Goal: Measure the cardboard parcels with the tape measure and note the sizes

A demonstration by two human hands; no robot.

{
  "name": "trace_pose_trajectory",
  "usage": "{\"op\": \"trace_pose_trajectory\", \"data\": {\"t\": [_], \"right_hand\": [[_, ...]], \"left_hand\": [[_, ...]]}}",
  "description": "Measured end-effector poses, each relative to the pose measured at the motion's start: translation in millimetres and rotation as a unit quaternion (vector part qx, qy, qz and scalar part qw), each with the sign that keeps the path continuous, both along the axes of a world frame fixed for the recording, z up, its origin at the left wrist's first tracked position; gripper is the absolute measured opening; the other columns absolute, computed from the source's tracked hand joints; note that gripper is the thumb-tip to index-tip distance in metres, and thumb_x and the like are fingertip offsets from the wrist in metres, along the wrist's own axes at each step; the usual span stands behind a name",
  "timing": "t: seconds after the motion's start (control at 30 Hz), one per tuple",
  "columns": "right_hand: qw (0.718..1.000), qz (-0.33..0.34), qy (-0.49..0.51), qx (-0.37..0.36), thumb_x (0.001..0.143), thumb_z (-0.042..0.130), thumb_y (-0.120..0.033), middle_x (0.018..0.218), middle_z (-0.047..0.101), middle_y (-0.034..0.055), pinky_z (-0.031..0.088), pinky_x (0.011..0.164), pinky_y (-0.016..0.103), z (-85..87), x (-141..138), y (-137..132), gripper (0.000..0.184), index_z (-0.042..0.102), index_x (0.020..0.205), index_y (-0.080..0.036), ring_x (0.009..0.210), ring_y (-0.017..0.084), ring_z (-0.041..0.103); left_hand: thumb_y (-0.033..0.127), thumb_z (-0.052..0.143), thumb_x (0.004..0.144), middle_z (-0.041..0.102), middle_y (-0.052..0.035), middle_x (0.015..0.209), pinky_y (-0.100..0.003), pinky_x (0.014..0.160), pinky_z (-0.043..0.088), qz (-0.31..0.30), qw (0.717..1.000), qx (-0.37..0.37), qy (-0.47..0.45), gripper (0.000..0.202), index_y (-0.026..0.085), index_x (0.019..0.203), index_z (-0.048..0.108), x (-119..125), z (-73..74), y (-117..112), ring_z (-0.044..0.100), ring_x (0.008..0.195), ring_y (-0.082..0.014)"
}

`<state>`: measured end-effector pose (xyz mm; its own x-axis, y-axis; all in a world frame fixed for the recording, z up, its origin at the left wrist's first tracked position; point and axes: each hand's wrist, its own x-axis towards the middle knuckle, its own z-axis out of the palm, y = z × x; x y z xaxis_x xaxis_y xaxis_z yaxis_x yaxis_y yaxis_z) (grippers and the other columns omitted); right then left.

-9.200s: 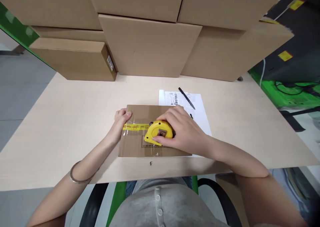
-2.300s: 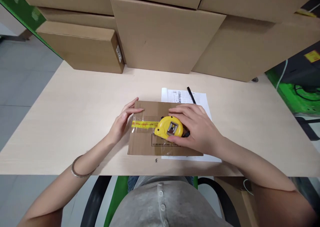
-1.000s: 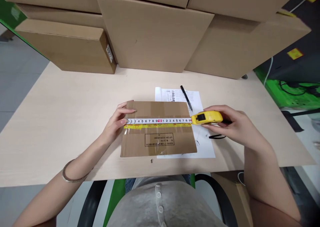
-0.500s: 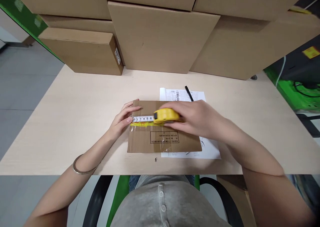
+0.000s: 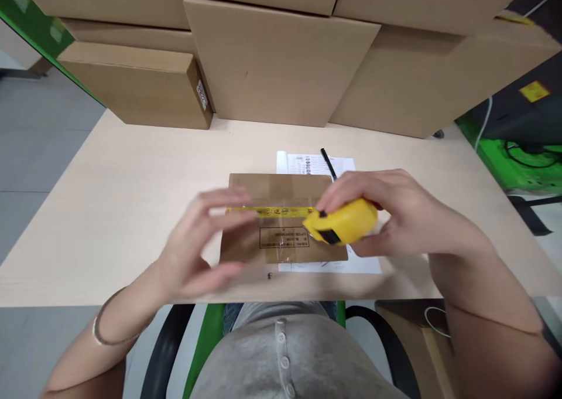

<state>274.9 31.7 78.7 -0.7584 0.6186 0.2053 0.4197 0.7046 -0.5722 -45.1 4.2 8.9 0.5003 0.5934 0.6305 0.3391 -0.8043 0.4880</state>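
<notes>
The right hand (image 5: 395, 211) is closed around the tape measure (image 5: 346, 226), which is tilted over the right part of the box (image 5: 281, 238) on the table (image 5: 132, 211). The left hand (image 5: 188, 252), blurred, is widely open and holds nothing; its contact with the box one cannot tell. A firm grip and a steady box seem best. Counted: one tape measure, one box between the hands, one pen (image 5: 327, 162).
</notes>
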Motion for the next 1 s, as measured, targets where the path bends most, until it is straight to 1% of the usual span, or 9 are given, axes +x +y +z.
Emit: {"op": "trace_pose_trajectory", "data": {"t": [0.03,0.1,0.23,0.4,0.47,0.57,0.67,0.83,1.0], "right_hand": [[1.000,0.025,-0.008,-0.010,0.076,0.073,-0.015,0.107,0.074,-0.0003,0.047,0.076,0.031,0.3,8.9,-4.5,0.036,0.059,0.107,-0.027,0.092,0.018,0.069],[0.996,0.075,-0.026,-0.036,0.076,0.071,-0.009,0.108,0.073,-0.0009,0.047,0.081,0.030,-1.2,17.8,-12.6,0.035,0.060,0.104,-0.027,0.093,0.016,0.067],[0.989,0.105,-0.066,-0.084,0.082,0.068,-0.011,0.105,0.072,-0.0005,0.045,0.078,0.028,-10.6,13.2,-20.7,0.023,0.065,0.099,-0.025,0.088,0.014,0.062],[0.984,0.127,-0.083,-0.089,0.085,0.063,-0.010,0.106,0.071,0.0031,0.041,0.076,0.030,-18.0,8.1,-9.7,0.021,0.068,0.100,-0.024,0.085,0.016,0.056],[0.983,0.140,-0.078,-0.091,0.083,0.063,-0.008,0.108,0.070,0.0039,0.042,0.078,0.031,-17.7,8.9,1.3,0.024,0.068,0.102,-0.024,0.088,0.017,0.056],[0.980,0.158,-0.070,-0.102,0.082,0.063,-0.008,0.109,0.069,0.0062,0.043,0.087,0.034,-15.4,8.9,23.1,0.025,0.067,0.102,-0.022,0.096,0.019,0.058],[0.978,0.162,-0.077,-0.106,0.082,0.060,-0.007,0.109,0.069,0.0067,0.045,0.092,0.036,-12.3,7.2,50.7,0.026,0.066,0.103,-0.021,0.102,0.020,0.059],[0.984,0.117,-0.106,-0.083,0.079,0.062,-0.011,0.113,0.069,0.0043,0.047,0.092,0.036,-9.7,5.6,107.6,0.027,0.067,0.103,-0.022,0.106,0.022,0.061],[0.985,0.049,-0.135,-0.096,0.077,0.069,-0.019,0.106,0.070,0.0007,0.048,0.083,0.035,-12.6,4.4,147.8,0.028,0.069,0.104,-0.025,0.097,0.021,0.063]], "left_hand": [[0.046,0.065,0.093,0.065,-0.0155,0.131,-0.045,0.106,0.056,-0.054,0.996,0.054,0.048,0.051,0.015,0.133,0.060,11.0,8.7,-9.0,0.062,0.127,-0.0293],[0.048,0.067,0.093,0.065,-0.0220,0.133,-0.051,0.106,0.056,-0.047,0.984,0.058,0.160,0.056,0.007,0.130,0.057,32.9,16.0,-21.1,0.058,0.133,-0.0353],[0.064,0.057,0.093,0.057,-0.0313,0.143,-0.059,0.105,0.055,-0.029,0.965,0.039,0.257,0.070,0.002,0.127,0.054,59.5,-1.0,-21.8,0.050,0.140,-0.0450],[0.027,0.056,0.101,0.051,-0.0307,0.149,-0.059,0.110,0.051,-0.052,0.951,0.062,0.298,0.030,0.009,0.125,0.054,55.4,-20.1,-13.6,0.046,0.144,-0.0430],[0.014,0.055,0.099,0.047,-0.0284,0.153,-0.060,0.109,0.051,-0.061,0.947,0.069,0.307,0.031,0.016,0.130,0.053,52.8,-18.4,-14.4,0.042,0.147,-0.0427],[-0.001,0.053,0.094,0.043,-0.0236,0.157,-0.058,0.103,0.055,-0.058,0.939,0.092,0.325,0.066,0.033,0.149,0.040,53.4,-12.7,-17.2,0.044,0.146,-0.0426],[0.002,0.058,0.092,0.043,-0.0226,0.156,-0.056,0.100,0.057,-0.053,0.927,0.104,0.357,0.088,0.045,0.160,0.022,56.6,-9.0,-18.9,0.048,0.143,-0.0445],[0.010,0.066,0.090,0.046,-0.0242,0.152,-0.055,0.099,0.057,-0.050,0.908,0.112,0.402,0.104,0.044,0.163,0.000,58.2,-8.2,-20.1,0.048,0.142,-0.0454],[0.012,0.063,0.092,0.048,-0.0264,0.151,-0.054,0.099,0.057,-0.048,0.901,0.118,0.414,0.104,0.042,0.162,-0.008,58.1,-6.9,-19.9,0.048,0.142,-0.0449]]}}
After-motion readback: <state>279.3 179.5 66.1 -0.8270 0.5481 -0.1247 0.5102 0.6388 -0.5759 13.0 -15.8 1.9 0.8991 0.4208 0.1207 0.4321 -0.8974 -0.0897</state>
